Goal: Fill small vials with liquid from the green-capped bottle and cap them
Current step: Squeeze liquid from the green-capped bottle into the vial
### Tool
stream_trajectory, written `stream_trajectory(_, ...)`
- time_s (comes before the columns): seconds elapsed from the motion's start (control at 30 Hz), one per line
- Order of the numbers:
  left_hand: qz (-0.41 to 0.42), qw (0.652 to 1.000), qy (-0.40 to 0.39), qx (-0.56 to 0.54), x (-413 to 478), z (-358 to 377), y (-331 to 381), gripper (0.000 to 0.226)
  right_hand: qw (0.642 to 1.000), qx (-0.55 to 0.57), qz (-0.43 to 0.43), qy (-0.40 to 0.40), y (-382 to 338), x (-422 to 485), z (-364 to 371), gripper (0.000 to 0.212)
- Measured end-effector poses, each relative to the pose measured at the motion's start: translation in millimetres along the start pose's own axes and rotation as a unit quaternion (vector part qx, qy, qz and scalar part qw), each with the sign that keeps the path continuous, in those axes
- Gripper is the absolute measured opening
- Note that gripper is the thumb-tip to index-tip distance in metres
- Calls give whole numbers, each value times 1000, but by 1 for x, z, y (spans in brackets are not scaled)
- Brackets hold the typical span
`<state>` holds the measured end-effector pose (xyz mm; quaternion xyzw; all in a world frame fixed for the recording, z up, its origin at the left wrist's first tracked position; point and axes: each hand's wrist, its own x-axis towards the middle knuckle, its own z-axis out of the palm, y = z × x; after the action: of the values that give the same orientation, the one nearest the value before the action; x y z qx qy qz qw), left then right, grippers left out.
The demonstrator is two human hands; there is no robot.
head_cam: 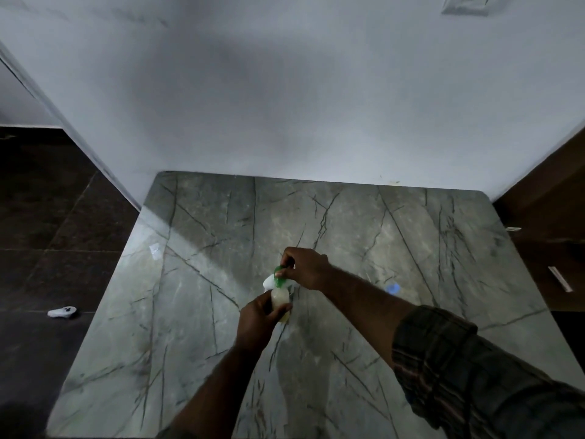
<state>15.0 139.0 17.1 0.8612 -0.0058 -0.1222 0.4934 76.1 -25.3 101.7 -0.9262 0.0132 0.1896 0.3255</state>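
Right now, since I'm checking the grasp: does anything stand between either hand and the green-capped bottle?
Nothing visible. The left hand grips the bottle and the right hand pinches its green cap.

Grey-green marble-look tabletop (332, 217) w/ dark veins fills lower centre of frame, far edge against white wall (285, 106). On it: small clear item (154, 250) mid-left, too blurry to ID; small blue-topped item (392, 288) right of centre, also blurred. Dark tiled floor (47, 217) at left carries a white object (61, 312).
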Motion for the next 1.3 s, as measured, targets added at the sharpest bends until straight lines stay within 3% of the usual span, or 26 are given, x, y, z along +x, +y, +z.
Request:
stream_trajectory(0.43, 10, 1000, 7, 14, 1, 0, 0, 36, 1000, -5, 0, 23, 1, 0, 2, 25)
stream_trajectory(1.3, 9, 1000, -2, 19, 5, -2, -2, 43, 1000, -13, 8, 21, 0, 0, 5, 23)
